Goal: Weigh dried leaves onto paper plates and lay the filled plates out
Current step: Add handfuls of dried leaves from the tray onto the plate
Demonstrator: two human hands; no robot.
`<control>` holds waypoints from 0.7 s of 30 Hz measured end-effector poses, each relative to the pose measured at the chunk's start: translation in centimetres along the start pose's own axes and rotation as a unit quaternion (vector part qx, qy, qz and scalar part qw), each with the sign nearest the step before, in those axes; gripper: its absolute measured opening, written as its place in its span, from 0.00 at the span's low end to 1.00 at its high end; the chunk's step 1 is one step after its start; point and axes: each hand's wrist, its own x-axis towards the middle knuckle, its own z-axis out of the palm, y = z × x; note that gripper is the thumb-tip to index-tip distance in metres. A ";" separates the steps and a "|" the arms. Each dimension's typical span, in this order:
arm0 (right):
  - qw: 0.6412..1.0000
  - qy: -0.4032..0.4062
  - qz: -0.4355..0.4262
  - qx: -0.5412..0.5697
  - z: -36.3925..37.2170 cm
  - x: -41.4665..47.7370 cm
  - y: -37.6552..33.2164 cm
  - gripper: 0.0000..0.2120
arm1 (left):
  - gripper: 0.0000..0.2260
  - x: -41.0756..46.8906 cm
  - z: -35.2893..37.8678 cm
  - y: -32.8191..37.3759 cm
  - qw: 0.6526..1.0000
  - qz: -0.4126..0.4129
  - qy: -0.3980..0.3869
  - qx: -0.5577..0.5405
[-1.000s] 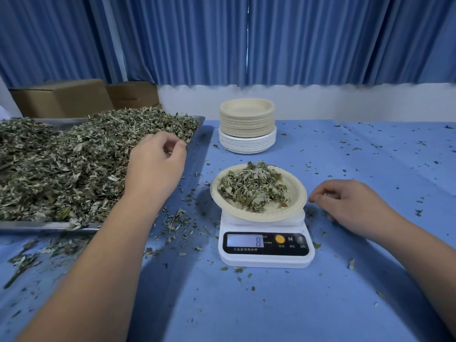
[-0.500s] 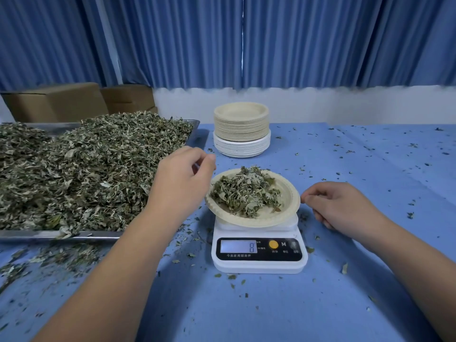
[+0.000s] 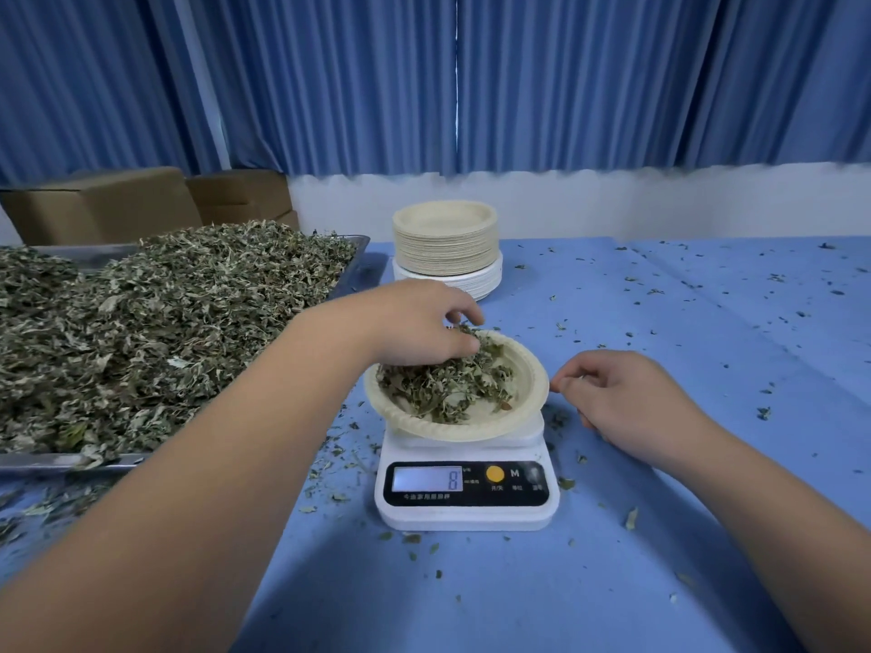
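Reaching over the scale (image 3: pixel 464 492), the left hand (image 3: pixel 414 322) hangs above the far left part of a paper plate (image 3: pixel 528 393), its fingers curled downward and its thumb and fingertips touching the heap of dried leaves (image 3: pixel 447 384) on the plate. Whether it pinches any leaves between them cannot be told, since the hand hides its own underside. The plate sits on the white scale, whose lit display (image 3: pixel 428 479) reads 8. The right hand (image 3: pixel 622 402) rests on the blue table (image 3: pixel 518 605) just beside the plate's right rim, loosely curled, forefinger and thumb drawn close together near the rim; it holds nothing that can be made out.

To the left, a metal tray (image 3: pixel 363 247) carries a large pile of loose leaves (image 3: pixel 165 322), heaped up to its edges. Behind the scale stands a stack of empty plates (image 3: pixel 445 247), tan ones on top of white ones. Leaf crumbs (image 3: pixel 339 464) lie scattered across the table, thickest between tray and scale. Two cardboard boxes (image 3: pixel 141 205) stand behind the tray, and blue curtains (image 3: pixel 424 77) hang along the back wall.
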 end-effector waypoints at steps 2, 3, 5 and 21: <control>1.000 -0.001 -0.006 -0.009 -0.1 0.0 0.0 0.11 | 0.18 0.5 -0.2 0.5 0.999 -0.014 -0.034 0.039; 1.000 -0.002 -0.009 -0.009 -0.1 0.0 0.0 0.11 | 0.18 0.7 -0.2 0.7 0.998 -0.015 -0.039 0.052; 1.000 -0.001 -0.013 -0.010 -0.2 0.0 0.0 0.10 | 0.17 0.9 -0.1 0.9 0.997 -0.011 -0.029 0.064; 1.000 0.003 -0.014 -0.020 -0.3 0.1 0.3 0.10 | 0.08 -3.5 -0.7 -0.8 0.885 0.005 0.262 -0.384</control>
